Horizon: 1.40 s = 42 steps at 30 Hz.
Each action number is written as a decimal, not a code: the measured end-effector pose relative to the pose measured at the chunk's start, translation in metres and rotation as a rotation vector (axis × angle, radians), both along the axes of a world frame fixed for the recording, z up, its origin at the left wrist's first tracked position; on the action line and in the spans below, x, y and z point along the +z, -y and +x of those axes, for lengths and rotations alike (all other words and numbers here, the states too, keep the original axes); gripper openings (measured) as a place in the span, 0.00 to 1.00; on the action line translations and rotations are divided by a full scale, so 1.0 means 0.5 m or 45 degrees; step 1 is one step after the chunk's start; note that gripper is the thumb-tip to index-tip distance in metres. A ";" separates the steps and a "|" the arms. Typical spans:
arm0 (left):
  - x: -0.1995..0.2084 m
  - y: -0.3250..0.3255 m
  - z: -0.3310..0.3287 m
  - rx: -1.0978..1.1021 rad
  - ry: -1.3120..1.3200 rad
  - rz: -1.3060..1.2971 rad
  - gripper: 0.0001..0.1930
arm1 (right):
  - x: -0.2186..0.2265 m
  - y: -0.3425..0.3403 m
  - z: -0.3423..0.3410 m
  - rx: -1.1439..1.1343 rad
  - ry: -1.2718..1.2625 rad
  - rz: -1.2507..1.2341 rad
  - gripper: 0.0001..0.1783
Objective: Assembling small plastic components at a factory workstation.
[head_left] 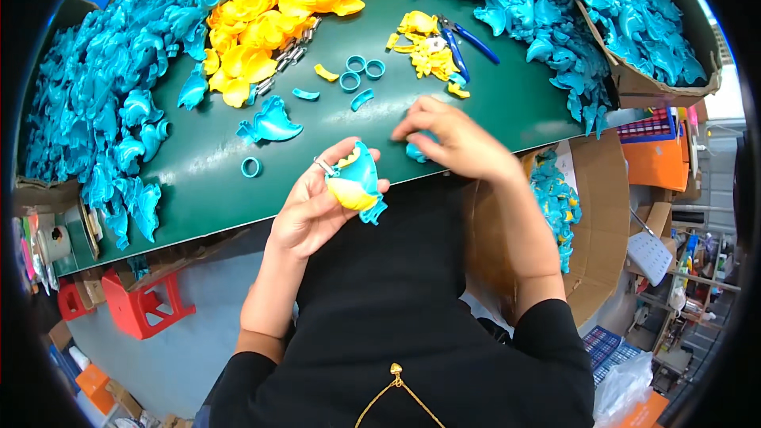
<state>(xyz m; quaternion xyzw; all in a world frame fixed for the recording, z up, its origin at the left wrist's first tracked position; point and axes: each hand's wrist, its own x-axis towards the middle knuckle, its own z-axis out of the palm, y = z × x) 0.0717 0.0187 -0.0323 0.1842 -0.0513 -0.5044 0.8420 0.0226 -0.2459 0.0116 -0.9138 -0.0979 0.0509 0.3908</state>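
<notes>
1. Writing. The orange box [96,387] at lower left carries pale marks, too small to read at this scale.
2. Held piece. A teal-and-yellow shell piece [354,189] lies in the left hand [311,210], in front of the person's black shirt [388,285] and just off the near edge of the green table [198,190].
3. Orientation. The long axis of the piece runs roughly away from the body, slightly tilted. Its narrow teal tip points toward the table; its notched teal end points back toward the torso. Yellow forms the lower left side, teal the upper right.
4. Left fingers. The palm is turned up; thumb and fingers pinch the piece from both sides. A small silvery item shows beside the index finger; whether ring or pin cannot be told.
5. Right hand [452,139]. Blurred, it lies over the near table edge with fingers bent. A small teal part [416,152] shows beneath; whether the fingers grip it cannot be told.
6. Surroundings. Near the middle of the table lie three teal rings [365,68], grouped together, and a loose teal shell [274,120]. Blue-handled cutters [457,54] rest beside small yellow parts [430,59], handles toward the person. Teal heaps [95,95] flank a yellow heap [277,8].
</notes>
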 end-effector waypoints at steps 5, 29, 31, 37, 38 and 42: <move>0.007 0.000 -0.005 0.189 0.246 0.155 0.44 | -0.031 -0.089 -0.044 -0.557 0.466 -0.365 0.28; 0.030 0.011 -0.027 0.272 0.633 0.337 0.46 | -0.020 -0.197 -0.100 -0.509 0.357 0.587 0.27; 0.032 0.010 -0.027 0.241 0.647 0.374 0.45 | -0.027 -0.195 -0.099 -0.508 0.337 0.625 0.28; 0.010 0.002 -0.023 0.252 0.725 0.218 0.41 | -0.011 -0.197 -0.097 -0.412 0.230 0.578 0.37; 0.002 0.001 -0.023 0.265 0.838 0.239 0.39 | 0.000 -0.198 -0.093 -0.351 0.210 0.580 0.40; 0.014 0.005 -0.024 0.325 0.506 0.119 0.27 | 0.011 -0.201 -0.109 -0.377 0.129 0.926 0.42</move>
